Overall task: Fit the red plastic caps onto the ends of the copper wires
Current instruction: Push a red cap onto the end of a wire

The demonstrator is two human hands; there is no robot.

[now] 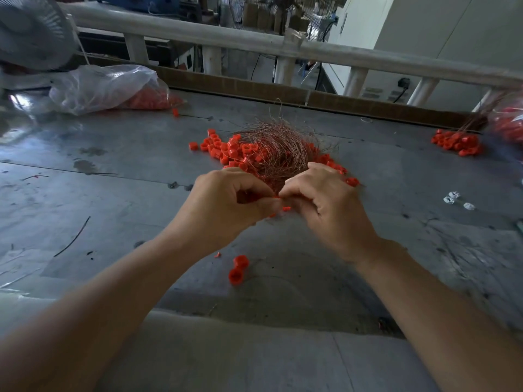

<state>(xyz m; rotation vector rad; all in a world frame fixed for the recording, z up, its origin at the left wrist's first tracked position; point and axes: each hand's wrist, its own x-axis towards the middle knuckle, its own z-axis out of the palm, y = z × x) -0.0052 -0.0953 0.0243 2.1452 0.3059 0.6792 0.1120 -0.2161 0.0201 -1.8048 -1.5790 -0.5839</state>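
Note:
A tangled bundle of thin copper wires [278,145] lies on a heap of loose red plastic caps [226,149] in the middle of the grey table [113,199]. Just in front of the heap my left hand [232,202] and my right hand [325,202] meet fingertip to fingertip. My left fingers are curled round a red cap [286,208], which mostly hides behind them. My right thumb and forefinger pinch a wire end against it; the wire itself is too thin to make out. Two capped pieces [238,268] lie on the table below my hands.
A clear plastic bag [107,86] holding more red caps sits at the back left beside a fan [31,29]. Another pile of capped wires [455,142] lies at the far right. White scraps [455,199] lie to the right. A cardboard strip and railing [283,52] border the table's far edge.

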